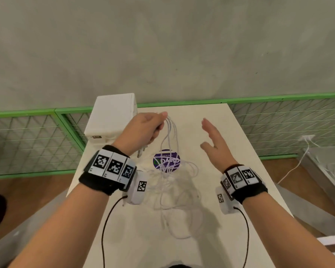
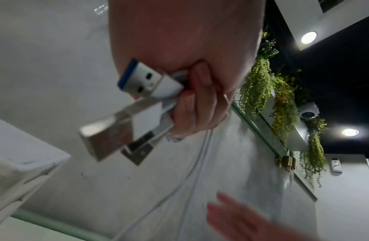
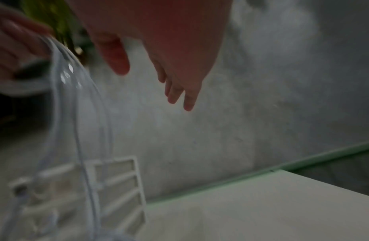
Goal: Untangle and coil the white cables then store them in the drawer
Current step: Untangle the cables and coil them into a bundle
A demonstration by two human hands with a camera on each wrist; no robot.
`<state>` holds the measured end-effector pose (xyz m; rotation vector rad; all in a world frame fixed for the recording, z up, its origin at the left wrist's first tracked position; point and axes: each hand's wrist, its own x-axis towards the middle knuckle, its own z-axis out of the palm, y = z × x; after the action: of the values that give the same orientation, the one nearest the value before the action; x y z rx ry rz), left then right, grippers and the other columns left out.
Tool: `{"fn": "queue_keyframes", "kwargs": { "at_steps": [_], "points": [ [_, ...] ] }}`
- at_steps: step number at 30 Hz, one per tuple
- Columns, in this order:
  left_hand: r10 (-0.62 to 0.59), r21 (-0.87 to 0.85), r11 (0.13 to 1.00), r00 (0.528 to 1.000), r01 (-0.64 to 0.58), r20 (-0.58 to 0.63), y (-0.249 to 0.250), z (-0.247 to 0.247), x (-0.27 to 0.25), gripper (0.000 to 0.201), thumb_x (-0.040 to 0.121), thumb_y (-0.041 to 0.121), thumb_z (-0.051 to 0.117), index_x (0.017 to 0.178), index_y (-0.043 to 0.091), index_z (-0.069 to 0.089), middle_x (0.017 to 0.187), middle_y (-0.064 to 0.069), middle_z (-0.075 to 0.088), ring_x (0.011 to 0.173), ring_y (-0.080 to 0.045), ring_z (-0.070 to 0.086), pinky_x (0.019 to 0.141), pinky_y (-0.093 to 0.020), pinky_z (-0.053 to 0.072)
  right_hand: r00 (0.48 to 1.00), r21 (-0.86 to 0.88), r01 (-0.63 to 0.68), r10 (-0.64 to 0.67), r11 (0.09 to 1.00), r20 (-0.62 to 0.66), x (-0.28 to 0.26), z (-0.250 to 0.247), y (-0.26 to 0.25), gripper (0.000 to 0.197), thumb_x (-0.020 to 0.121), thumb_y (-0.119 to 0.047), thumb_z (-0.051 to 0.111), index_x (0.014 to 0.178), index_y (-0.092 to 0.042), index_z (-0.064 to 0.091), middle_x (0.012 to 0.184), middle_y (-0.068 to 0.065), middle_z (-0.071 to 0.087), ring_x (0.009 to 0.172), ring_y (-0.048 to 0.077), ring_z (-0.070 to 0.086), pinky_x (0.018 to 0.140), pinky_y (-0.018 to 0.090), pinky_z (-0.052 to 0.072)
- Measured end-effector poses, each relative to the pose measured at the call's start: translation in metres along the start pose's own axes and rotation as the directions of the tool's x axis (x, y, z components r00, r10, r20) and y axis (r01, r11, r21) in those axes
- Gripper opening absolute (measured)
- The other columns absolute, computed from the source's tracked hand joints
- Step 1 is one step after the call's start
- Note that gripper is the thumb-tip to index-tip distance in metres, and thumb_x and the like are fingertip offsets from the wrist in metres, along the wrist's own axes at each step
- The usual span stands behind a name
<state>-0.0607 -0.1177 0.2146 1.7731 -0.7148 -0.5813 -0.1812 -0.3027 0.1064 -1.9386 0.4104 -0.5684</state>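
– What are the hands doing?
– The left hand [image 1: 145, 128] is up, squeezing the white cables [image 1: 170, 171]; they hang to the table [image 1: 240, 151]. The right hand [image 1: 215, 140] is flat, holding nothing.
– And the drawer?
– Blurry.

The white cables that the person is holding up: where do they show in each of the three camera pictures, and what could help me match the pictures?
Head view: the white cables hang at centre from the left hand down to the table.
Left wrist view: strands drop below the gripping fingers; the plugs stick out at centre.
Right wrist view: blurred loops at left.
Shared landmark: the white drawer box.
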Motion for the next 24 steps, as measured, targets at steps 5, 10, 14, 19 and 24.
{"fn": "queue_keyframes", "kwargs": {
  "at_steps": [5,10,14,19,24],
  "points": [
    [0.03,0.012,0.999,0.994,-0.031,0.104,0.007,0.016,-0.008,0.041,0.097,0.031,0.046,0.061,0.013,0.044,0.037,0.009,0.033,0.031,-0.007,0.024,0.034,-0.015,0.022,0.979,0.049,0.116,-0.122,0.992,0.166,0.007,0.022,-0.056,0.091,0.073,-0.04,0.075,0.143,-0.037,0.018,0.145,-0.007,0.04,0.133,-0.001,0.035,0.106,0.012,0.027],
    [0.032,-0.041,0.999,0.985,-0.025,0.17,0.009,0.011,-0.011,0.041,0.097,0.034,0.044,0.062,0.014,0.045,0.039,0.007,0.03,0.033,-0.008,0.02,0.035,-0.014,0.018,0.987,0.067,-0.009,-0.002,0.998,0.164,0.015,0.041,-0.053,0.017,0.093,-0.021,0.053,0.087,-0.035,0.061,0.06,0.002,0.059,0.054,0.013,0.054,0.064,0.038,0.049],
    [-0.13,0.241,0.968,0.954,0.063,0.27,-0.016,0.002,-0.013,0.049,0.094,0.052,0.035,0.065,0.015,0.049,0.04,0.009,0.037,0.033,-0.007,0.027,0.037,-0.017,0.024,0.996,0.214,0.031,-0.012,0.976,-0.091,0.023,0.024,-0.056,0.017,0.089,-0.007,0.055,0.093,-0.013,0.069,0.052,-0.018,0.058,0.047,-0.003,0.049,0.051,0.012,0.039],
    [-0.049,-0.142,0.98,0.857,0.141,0.513,-0.019,0.016,-0.021,0.054,0.093,0.053,0.026,0.067,0.013,0.051,0.041,0.011,0.031,0.034,-0.006,0.02,0.037,-0.017,0.016,0.992,0.043,0.126,-0.127,0.991,0.014,0.033,0.026,-0.051,0.018,0.093,-0.008,0.049,0.094,-0.014,0.066,0.089,-0.005,0.066,0.081,0.0,0.058,0.074,0.014,0.044],
    [0.19,-0.697,0.697,0.895,0.166,0.404,0.01,0.015,-0.012,0.051,0.099,0.038,0.017,0.069,0.011,0.049,0.038,0.009,0.032,0.031,-0.005,0.014,0.037,-0.02,0.014,0.987,-0.07,-0.011,0.022,0.997,0.158,0.012,0.05,-0.028,0.038,0.096,-0.018,0.044,0.065,-0.035,0.058,0.061,0.005,0.052,0.054,0.014,0.043,0.055,0.026,0.037]
  ]
}}
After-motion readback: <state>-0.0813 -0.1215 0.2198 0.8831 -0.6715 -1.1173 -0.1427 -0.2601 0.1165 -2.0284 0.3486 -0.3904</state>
